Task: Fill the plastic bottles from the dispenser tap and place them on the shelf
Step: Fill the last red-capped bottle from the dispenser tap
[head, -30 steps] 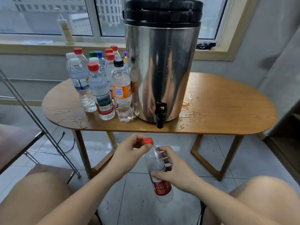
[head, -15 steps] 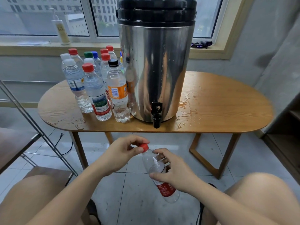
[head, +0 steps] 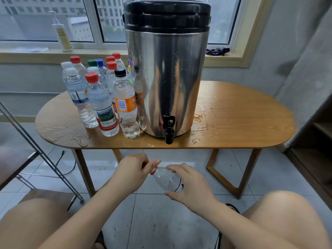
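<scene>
The right hand [head: 190, 184] covers most of the bottle [head: 162, 177], and the left hand [head: 133, 169] hides its cap [head: 154, 171] (only a red rim shows). The dispenser [head: 167, 78] is cut off at the top, the shelf [head: 316, 141] at the right. Labels on the standing bottles [head: 106, 105] are unreadable.

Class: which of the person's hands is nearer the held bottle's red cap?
Left. The left hand pinches the red cap; the right hand grips the bottle further down its body.

Polished stainless dispenser [head: 167, 83] with glossy black plastic lid [head: 167, 15] and tap [head: 168, 128], clear plastic bottles [head: 100, 97], wet satin wood-grain table [head: 242, 119], glossy floor tiles [head: 161, 221]
</scene>
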A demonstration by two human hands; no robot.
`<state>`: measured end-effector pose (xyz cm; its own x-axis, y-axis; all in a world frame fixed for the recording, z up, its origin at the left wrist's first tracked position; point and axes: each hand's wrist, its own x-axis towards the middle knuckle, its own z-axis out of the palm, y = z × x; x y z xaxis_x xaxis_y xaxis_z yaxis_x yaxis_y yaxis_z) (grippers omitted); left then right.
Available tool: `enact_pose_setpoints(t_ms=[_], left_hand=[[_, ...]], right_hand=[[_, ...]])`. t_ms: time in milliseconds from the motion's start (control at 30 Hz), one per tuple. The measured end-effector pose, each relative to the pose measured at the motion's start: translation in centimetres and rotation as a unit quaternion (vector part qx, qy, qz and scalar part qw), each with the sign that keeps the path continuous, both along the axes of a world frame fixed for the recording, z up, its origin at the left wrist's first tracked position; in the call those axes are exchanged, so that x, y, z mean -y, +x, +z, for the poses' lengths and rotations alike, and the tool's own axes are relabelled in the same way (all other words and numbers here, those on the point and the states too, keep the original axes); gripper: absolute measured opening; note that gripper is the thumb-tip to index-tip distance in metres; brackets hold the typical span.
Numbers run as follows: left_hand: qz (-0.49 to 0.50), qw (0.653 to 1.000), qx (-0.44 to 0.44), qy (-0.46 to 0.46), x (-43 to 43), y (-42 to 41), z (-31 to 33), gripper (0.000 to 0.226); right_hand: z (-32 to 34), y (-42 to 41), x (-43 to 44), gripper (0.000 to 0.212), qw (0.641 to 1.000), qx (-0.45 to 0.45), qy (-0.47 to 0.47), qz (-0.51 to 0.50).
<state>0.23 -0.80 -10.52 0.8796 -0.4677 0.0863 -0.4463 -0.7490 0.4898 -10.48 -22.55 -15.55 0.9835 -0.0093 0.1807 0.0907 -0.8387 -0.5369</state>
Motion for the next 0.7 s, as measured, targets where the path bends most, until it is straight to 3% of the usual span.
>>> enact_pose_setpoints(t_ms=[133, 333, 500, 700], left_hand=[[-0.007, 1.0, 0.006, 0.007, -0.5, -0.3, 0.4, 0.073], [-0.108, 0.965, -0.123, -0.204, -1.5, -0.4, 1.3, 0.05], [-0.148, 0.977, -0.065, -0.137, -2.2, 0.1, 1.4, 0.048], [-0.056, 0.984, -0.046, -0.161, -1.9, 0.6, 1.4, 0.028]], right_hand=[[0.0, 0.2, -0.1, 0.081, 1.0, -0.001, 0.019, -0.002], [0.1, 0.5, 0.4, 0.081, 0.997, -0.005, 0.077, -0.015], [-0.1, 0.4, 0.3, 0.08, 0.996, -0.006, 0.088, -0.002], [-0.4, 0.6, 0.0, 0.078, 0.995, -0.022, 0.095, -0.007]])
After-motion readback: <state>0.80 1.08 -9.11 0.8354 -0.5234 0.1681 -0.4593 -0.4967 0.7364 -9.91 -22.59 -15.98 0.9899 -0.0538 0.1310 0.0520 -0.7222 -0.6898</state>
